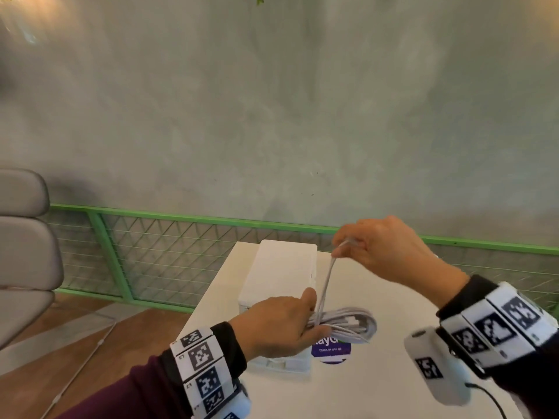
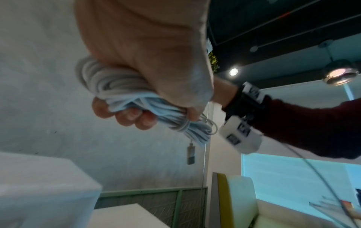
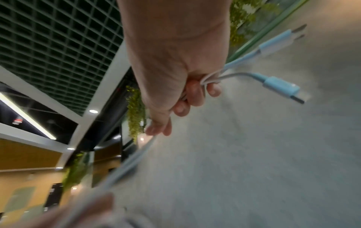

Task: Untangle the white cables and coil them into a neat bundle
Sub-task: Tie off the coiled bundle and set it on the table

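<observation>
Wrap-off step, judging by layout. Left hand [image 1: 281,323] grip clamping coiled white cables [image 1: 348,323] above counter [image 1: 363,388]. Right hand [image 1: 384,249], at 1 o'clock, pinching tail ends taut. Next: winding tail around coil waist, keeping tension, tucking plugs [image 3: 281,88].

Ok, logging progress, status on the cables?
Left hand grips coiled bundle. Right hand holds loose cable ends raised. Nothing in the way.

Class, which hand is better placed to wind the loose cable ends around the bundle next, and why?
Probably the right hand: it pinches the free white cable ends, raised above the coiled white cable bundle. The left hand is occupied gripping that bundle steady.
</observation>
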